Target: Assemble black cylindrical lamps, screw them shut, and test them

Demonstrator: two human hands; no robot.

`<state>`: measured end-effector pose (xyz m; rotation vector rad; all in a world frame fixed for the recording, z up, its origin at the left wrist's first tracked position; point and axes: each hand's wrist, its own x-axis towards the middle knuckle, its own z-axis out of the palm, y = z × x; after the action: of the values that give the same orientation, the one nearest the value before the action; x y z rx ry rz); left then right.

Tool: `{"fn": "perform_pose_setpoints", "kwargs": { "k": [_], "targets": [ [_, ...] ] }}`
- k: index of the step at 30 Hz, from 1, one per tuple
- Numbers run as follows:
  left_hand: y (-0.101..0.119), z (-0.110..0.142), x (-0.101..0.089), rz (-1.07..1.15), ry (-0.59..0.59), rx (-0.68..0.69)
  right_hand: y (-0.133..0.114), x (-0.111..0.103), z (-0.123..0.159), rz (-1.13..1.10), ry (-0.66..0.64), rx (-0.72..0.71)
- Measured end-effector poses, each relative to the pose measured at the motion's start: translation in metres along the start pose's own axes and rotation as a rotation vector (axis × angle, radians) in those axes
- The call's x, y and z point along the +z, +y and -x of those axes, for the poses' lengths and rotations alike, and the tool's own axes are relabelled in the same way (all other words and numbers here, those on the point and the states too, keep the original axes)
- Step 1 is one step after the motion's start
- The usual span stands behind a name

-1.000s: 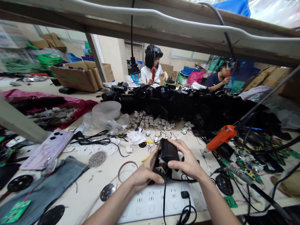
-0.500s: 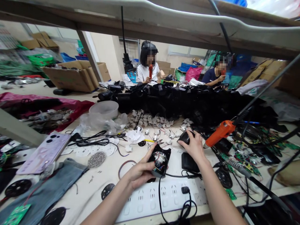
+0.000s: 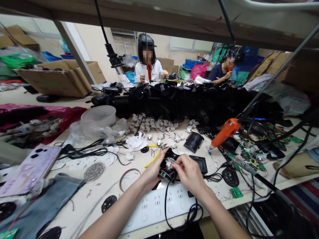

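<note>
My left hand (image 3: 152,172) is closed around an open black plastic housing (image 3: 171,153), held above the power strip (image 3: 152,207). Inside the housing sit a silvery motor (image 3: 169,162), thin wires and a small circuit board. My right hand (image 3: 191,173) reaches into the opening with its fingers pinched beside the motor; what they hold is hidden. A black cord (image 3: 166,202) hangs from the housing. Behind my right hand lie a curved black cover (image 3: 193,142) and a flat black part (image 3: 201,164). Yellow-handled pliers (image 3: 152,160) rest beyond my left hand.
An orange electric screwdriver (image 3: 225,132) hangs at the right, near green circuit boards (image 3: 236,192). Small white motors (image 3: 152,125) and a black heap (image 3: 164,99) lie further back. A phone (image 3: 30,169) and a dish of screws (image 3: 94,171) are left. Two people sit opposite.
My right hand has let go of the curved black cover, which now lies on the table, and has moved left into the housing. The view has shifted slightly to the right.
</note>
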<state>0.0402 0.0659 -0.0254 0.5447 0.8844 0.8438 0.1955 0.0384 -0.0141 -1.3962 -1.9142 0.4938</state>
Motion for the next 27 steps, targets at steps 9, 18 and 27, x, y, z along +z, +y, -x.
{"fn": "perform_pose_setpoints", "kwargs": {
  "k": [9, 18, 27],
  "targets": [
    [0.002, -0.005, 0.022, 0.112, 0.055, -0.061, 0.011, -0.007, 0.007, 0.049, 0.111, -0.124],
    [0.004, -0.006, 0.035, 0.18, 0.077, -0.118, 0.016, -0.01, 0.011, 0.037, 0.157, -0.099],
    [0.015, -0.004, 0.032, 0.131, -0.098, -0.404, 0.015, -0.02, 0.008, 0.026, 0.162, -0.125]
  ]
}}
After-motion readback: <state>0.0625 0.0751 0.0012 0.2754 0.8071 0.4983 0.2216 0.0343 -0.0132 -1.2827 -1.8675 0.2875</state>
